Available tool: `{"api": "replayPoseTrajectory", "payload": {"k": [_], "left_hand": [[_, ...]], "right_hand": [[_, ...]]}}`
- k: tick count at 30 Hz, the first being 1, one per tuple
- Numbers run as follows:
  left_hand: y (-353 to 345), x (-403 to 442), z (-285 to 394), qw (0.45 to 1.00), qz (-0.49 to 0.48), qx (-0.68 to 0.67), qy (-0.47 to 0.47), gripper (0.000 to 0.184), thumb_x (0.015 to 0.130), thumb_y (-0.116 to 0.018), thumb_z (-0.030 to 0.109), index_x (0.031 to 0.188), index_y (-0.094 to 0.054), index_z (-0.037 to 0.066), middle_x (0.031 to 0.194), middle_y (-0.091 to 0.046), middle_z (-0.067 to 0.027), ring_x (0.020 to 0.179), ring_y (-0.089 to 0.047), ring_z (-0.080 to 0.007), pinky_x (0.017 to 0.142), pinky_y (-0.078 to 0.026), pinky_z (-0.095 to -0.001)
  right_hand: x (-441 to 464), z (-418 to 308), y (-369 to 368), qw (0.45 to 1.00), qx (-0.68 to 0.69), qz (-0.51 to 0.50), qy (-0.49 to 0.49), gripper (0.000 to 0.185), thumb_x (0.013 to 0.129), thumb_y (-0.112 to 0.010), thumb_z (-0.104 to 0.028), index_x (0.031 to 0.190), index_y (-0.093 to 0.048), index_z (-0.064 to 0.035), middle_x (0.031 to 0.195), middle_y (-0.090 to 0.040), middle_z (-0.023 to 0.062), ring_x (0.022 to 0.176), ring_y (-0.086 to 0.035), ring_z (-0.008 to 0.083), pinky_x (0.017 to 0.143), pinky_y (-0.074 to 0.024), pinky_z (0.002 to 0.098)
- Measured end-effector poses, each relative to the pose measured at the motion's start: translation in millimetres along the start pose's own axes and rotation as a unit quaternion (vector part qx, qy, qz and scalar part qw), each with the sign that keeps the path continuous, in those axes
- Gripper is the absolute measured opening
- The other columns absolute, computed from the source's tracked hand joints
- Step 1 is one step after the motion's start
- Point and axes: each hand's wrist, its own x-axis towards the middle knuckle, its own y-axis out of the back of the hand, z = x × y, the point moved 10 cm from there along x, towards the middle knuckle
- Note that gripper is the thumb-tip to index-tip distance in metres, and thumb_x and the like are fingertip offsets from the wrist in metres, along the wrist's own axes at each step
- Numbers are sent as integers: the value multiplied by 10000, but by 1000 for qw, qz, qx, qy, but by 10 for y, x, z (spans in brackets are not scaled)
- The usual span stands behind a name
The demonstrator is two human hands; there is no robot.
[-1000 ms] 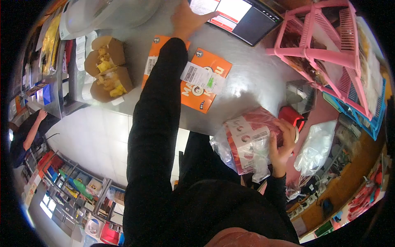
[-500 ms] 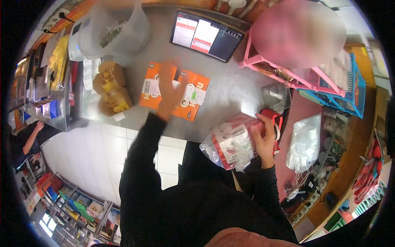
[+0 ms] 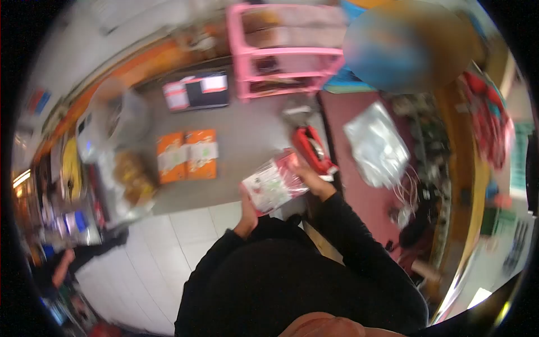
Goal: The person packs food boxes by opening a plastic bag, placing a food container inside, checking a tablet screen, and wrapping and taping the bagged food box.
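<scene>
Between my two hands is a red and white package (image 3: 273,185) in clear plastic, at the front edge of the steel counter. My left hand (image 3: 247,210) grips its left side, and my right hand (image 3: 307,176) holds its right end. Two orange boxes with white labels, one on the left (image 3: 171,158) and one on the right (image 3: 201,153), lie side by side on the counter (image 3: 247,121). An open brown box of food (image 3: 133,178) is farther left, blurred. Just beyond my right hand is a red tape dispenser (image 3: 312,150).
A tablet (image 3: 206,91) lies at the counter's back, beside a pink rack (image 3: 243,54). Clear plastic bags (image 3: 377,145) rest on the right surface. A translucent tub (image 3: 120,115) stands back left. Another person's arm (image 3: 63,268) shows at the far left.
My left hand has come away from the orange boxes and taken hold of the package's left side. The view has turned, and the counter's contents appear shifted left.
</scene>
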Motion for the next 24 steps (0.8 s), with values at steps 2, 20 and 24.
{"api": "replayPoseTrajectory", "payload": {"k": [2,20,24], "left_hand": [[-296,-95,-198,996,-56,67,8,719,932,-266,654,1359,-386,88,1232,-555,-123,1088,-586,-261,932,-483,-402],[-3114,-615,-3029,807,-394,439,-15,604,1001,-307,470,1427,-337,43,1417,-424,-104,1314,-386,-224,1099,-269,-353],[-4121,-2531,-1407,610,-475,255,-581,569,997,-338,413,1346,-404,-31,1425,-379,-189,1340,-346,-282,1098,-285,-458]], "right_hand": [[-528,-117,141,996,-10,66,63,694,941,-525,-416,1455,-228,-57,1453,-314,130,1356,-272,229,1114,-219,354],[-4553,1594,2377,851,212,433,207,594,949,-517,-342,1453,-283,-134,1405,-395,94,1218,-464,169,942,-444,332],[-5111,2031,2684,807,246,518,139,438,937,-523,-362,1310,-472,-139,1206,-530,77,1038,-550,175,825,-475,341]]}}
